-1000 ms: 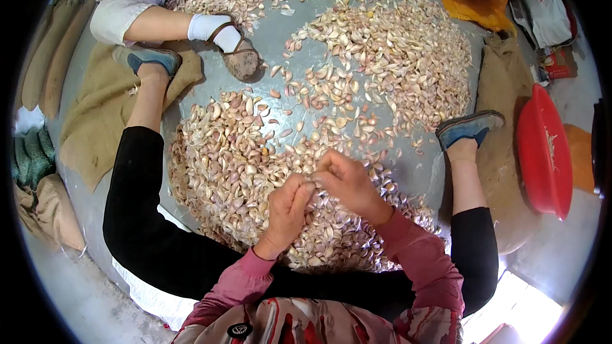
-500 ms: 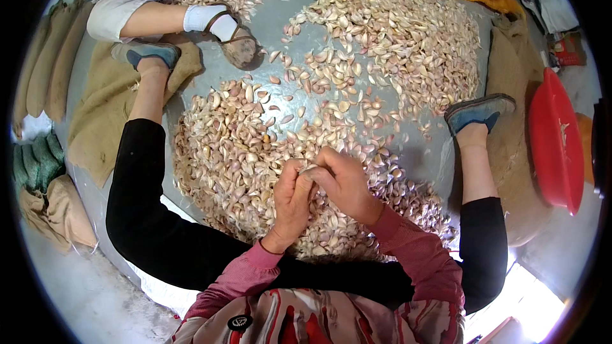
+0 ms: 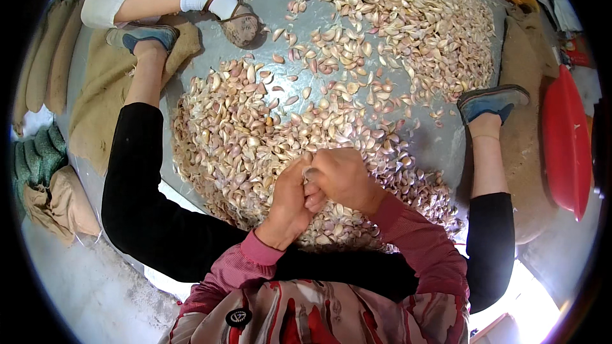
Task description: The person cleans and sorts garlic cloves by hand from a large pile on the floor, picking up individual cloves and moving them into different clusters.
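Both my hands are brought together above a broad heap of garlic cloves [image 3: 236, 134] between my legs. The fingers of my left hand [image 3: 290, 200] are curled, its thumb pointing up toward the other hand. Against them presses my right hand [image 3: 347, 178], its fingers bent and its thumb tucked in. Whatever is pinched between the two hands is hidden by the fingers. Pinkish-white cloves and papery skins lie under and around both hands.
A larger garlic pile [image 3: 421, 32] spreads ahead to the right. Another person's leg and shoe [image 3: 241, 28] reach in from the far left. Burlap sacking [image 3: 105, 102] lies at left, beside rolled sacks [image 3: 54, 57]. A red basin [image 3: 566, 143] stands at right.
My hands have closed more tightly against each other, the right fingers curling over the left. The view has shifted slightly, and the other person's hand at the top has gone out of it.
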Tool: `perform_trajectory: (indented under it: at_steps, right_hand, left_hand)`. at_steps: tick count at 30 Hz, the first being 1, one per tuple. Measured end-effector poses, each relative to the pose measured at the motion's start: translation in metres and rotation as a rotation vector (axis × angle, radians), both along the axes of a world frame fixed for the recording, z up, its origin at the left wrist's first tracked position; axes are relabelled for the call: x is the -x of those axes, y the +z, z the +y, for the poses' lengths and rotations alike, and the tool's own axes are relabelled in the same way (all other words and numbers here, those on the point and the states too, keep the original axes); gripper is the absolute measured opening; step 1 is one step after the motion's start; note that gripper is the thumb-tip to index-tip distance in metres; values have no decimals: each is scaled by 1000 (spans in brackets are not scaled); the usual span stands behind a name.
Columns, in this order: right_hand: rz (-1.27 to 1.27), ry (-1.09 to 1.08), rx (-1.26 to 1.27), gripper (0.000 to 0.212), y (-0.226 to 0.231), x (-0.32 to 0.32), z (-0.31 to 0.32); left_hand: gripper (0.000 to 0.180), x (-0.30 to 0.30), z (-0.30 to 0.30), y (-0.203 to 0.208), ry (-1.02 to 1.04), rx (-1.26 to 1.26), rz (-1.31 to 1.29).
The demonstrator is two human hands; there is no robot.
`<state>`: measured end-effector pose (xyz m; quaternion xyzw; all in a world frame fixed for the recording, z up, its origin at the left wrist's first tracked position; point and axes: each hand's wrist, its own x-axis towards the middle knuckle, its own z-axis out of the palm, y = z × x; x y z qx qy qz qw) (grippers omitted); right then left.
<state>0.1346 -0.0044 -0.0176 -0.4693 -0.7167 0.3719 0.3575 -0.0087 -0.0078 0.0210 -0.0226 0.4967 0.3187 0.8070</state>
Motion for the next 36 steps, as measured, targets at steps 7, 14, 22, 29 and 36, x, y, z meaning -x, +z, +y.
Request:
perform_trajectory:
  at_steps: [7,14,22,29,36]
  right_hand:
    - [409,-118,494,14,17,6,8]
    - [642,-207,802,14,7,14,3]
    - [932,-204,953,21,-6,-3,10]
    - [485,-53,482,19,-11,-9,16]
    - [224,-479,547,12,-15,-12,11]
  left_hand:
    - [20,-10,16,3,99,-193,268]
    - [6,-8,-6,-17,32,-480,335]
    - [6,-4,3,-13,73,-419,197]
    - [9,2,-1,-26,-1,-541,336]
    - [21,3,15,-18,181,-337,493]
